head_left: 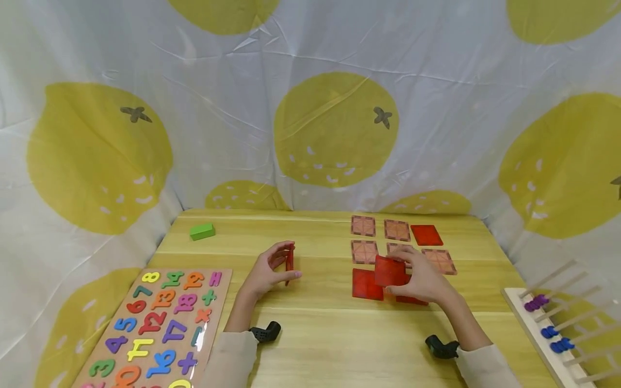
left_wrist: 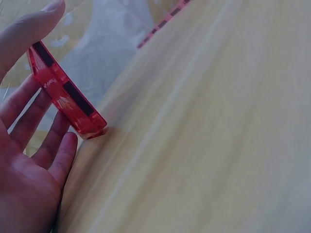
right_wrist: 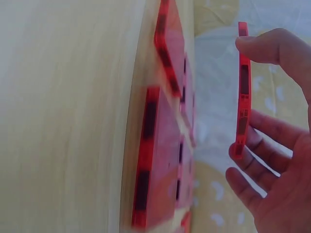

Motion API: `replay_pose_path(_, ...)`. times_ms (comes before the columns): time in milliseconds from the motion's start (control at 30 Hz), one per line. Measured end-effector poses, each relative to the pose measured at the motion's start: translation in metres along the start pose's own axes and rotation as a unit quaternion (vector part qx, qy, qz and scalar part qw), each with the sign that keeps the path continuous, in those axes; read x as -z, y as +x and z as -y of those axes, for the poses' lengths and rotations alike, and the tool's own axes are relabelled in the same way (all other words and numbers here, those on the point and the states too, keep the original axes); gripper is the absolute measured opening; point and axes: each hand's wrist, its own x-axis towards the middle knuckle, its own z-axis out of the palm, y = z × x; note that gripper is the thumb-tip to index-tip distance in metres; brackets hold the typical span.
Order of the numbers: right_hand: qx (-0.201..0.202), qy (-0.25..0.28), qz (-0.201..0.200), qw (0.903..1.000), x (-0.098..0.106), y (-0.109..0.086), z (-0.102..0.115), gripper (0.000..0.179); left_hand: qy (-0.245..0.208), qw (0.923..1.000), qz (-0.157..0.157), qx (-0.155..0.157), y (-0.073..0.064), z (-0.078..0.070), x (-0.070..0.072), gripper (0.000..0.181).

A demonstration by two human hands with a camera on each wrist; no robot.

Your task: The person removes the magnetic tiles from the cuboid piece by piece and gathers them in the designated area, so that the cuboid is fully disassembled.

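Observation:
My left hand [head_left: 269, 268] pinches a red square magnetic tile [head_left: 290, 264] between thumb and fingers, left of the table's middle. That tile stands nearly edge-on in the head view, and dark magnet strips [left_wrist: 77, 98] show along its edge in the left wrist view. On the right, my right hand [head_left: 421, 276] grips another red tile [head_left: 390, 270] by its edges, raised above the laid-out tiles. Beneath it lie a red tile [head_left: 366, 284] and a second red tile [head_left: 412, 300], partly covered by the hand and the held tile.
Behind the right hand lie several pale pink-looking tiles [head_left: 364, 251] in rows and one deep red tile [head_left: 427, 235]. A number puzzle board [head_left: 224, 285] sits at front left, a green block [head_left: 202, 231] at back left. A pegged bead counter [head_left: 543, 335] stands at right.

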Motion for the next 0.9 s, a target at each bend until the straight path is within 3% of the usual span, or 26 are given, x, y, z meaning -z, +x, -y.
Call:
replay_pose_path(200,-0.016,-0.036,-0.017,0.9991,0.020,-0.023,-0.024,0.076,-0.008,1.0000,0.003,-0.003,-0.001,-0.001,-0.001,0.082)
replay_pose_path(433,-0.032,-0.009,-0.024,0.9991,0.034,-0.045,-0.059,0.075,-0.017,0.9999,-0.001,0.003,-0.002,0.001,0.002,0.081)
replay_pose_path(633,-0.020,-0.034,-0.033,0.9987,0.039,-0.056,-0.081,0.076,-0.016,0.9999,-0.004,0.002,-0.002,0.000,0.003,0.082)
replay_pose_path(900,-0.042,-0.054,-0.023,0.9974,0.044,-0.067,-0.097,0.076,-0.016,0.9999,-0.001,0.004,-0.001,0.001,0.002,0.081)
